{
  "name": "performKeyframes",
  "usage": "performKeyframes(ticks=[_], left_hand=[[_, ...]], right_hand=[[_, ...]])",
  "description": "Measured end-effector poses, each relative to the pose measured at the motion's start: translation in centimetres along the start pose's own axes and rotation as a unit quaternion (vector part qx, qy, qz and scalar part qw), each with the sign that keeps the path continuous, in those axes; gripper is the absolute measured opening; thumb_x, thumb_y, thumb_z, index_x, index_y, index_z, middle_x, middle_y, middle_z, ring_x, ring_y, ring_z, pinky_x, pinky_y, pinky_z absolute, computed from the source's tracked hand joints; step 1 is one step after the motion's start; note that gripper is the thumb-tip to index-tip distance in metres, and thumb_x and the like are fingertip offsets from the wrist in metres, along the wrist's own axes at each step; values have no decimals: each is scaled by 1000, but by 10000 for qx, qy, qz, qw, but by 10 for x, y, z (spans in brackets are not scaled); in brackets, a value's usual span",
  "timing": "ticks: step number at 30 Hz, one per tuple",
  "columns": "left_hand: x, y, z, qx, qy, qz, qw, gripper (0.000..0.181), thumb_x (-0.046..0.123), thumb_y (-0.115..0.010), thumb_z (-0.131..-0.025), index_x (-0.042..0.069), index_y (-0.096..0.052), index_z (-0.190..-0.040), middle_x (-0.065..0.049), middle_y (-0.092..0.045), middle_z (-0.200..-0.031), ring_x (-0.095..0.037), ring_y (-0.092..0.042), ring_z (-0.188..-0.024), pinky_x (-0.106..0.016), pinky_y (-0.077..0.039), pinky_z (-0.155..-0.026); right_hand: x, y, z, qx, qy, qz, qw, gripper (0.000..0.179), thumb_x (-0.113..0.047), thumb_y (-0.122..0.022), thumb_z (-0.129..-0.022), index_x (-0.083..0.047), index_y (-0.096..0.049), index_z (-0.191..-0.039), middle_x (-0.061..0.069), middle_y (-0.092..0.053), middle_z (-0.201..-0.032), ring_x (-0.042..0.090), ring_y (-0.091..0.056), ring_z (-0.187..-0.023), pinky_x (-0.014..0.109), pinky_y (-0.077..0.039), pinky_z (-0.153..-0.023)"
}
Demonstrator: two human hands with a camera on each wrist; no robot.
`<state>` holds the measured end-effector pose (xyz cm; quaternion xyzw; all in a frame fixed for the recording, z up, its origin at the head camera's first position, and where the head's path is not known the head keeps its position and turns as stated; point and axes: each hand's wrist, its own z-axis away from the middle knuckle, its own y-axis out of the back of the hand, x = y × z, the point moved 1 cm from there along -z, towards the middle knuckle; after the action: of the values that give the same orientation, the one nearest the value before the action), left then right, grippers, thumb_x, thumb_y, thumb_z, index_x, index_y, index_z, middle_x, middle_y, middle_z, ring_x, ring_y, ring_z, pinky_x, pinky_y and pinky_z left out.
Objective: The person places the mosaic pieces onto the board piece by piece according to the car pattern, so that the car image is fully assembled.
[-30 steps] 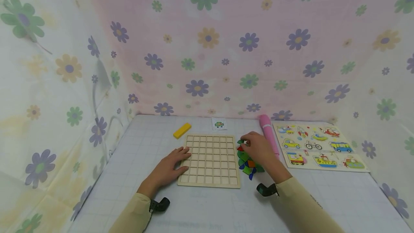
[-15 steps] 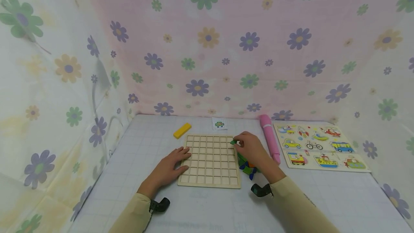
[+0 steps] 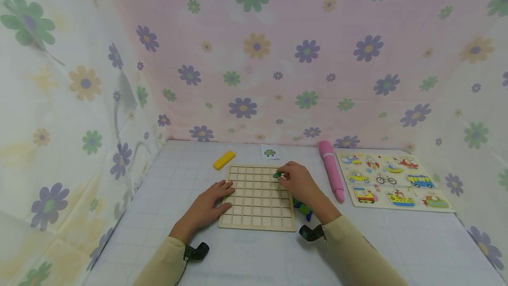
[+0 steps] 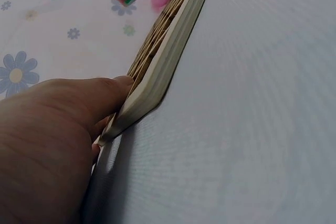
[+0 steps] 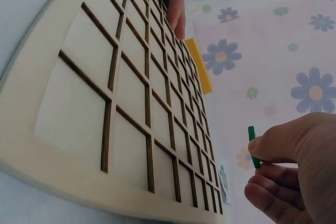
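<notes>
A wooden grid board [image 3: 258, 227] with square cells lies flat on the table, its cells bare. My left hand [image 3: 206, 204] rests at its left edge; in the left wrist view the thumb [image 4: 113, 93] lies on the frame. Above the board's upper right cells, my right hand [image 3: 299, 183] pinches a small green piece [image 3: 276, 175] between thumb and fingertips. In the right wrist view that green piece [image 5: 253, 148] is seen edge-on, apart from the board. Several green and blue pieces [image 3: 303, 209] lie right of the board, partly hidden under the right hand.
Behind the board lie a small card [image 3: 270, 152] with a green figure and a yellow block [image 3: 224, 160]. A pink roll [image 3: 331, 172] and a picture puzzle board [image 3: 390, 179] with vehicle shapes lie to the right. Flower-printed cloth [image 3: 278, 114] walls the table.
The right hand has lifted the green piece from the pile and carried it left over the grid board. My left hand stays in place.
</notes>
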<state>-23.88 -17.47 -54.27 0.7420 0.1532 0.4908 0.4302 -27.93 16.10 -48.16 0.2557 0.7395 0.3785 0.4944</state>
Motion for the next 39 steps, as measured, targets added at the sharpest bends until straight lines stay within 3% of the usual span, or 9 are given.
performKeyframes(ticks=[15,26,39], left_hand=[[1,0,0,42,62,40,10000,53,31,-72,-107,16,-62,-156,0,-43,-170,-38,-29,-161,-66,-29,-125],[-2,-2,-1,114,-96,45,9999,51,32,-71,-108,14,-63,-155,-2,-46,-169,-41,-31,-159,-67,-30,-124],[1,-1,-1,59,12,62,10000,52,32,-72,-107,14,-62,-156,-2,-45,-170,-40,-30,-160,-66,-29,-124]], right_hand=[[-18,-15,-11,-38,312,153,9994,15,-7,-84,-96,-7,-83,-110,1,-68,-100,14,-60,-84,33,-56,-73],[-24,-26,-19,-157,706,23,9974,15,-5,-82,-96,-4,-82,-111,4,-67,-99,15,-59,-80,33,-53,-70],[-35,-49,-27,-574,502,76,9971,18,-12,-82,-98,-7,-83,-114,1,-68,-102,14,-60,-83,31,-55,-72]])
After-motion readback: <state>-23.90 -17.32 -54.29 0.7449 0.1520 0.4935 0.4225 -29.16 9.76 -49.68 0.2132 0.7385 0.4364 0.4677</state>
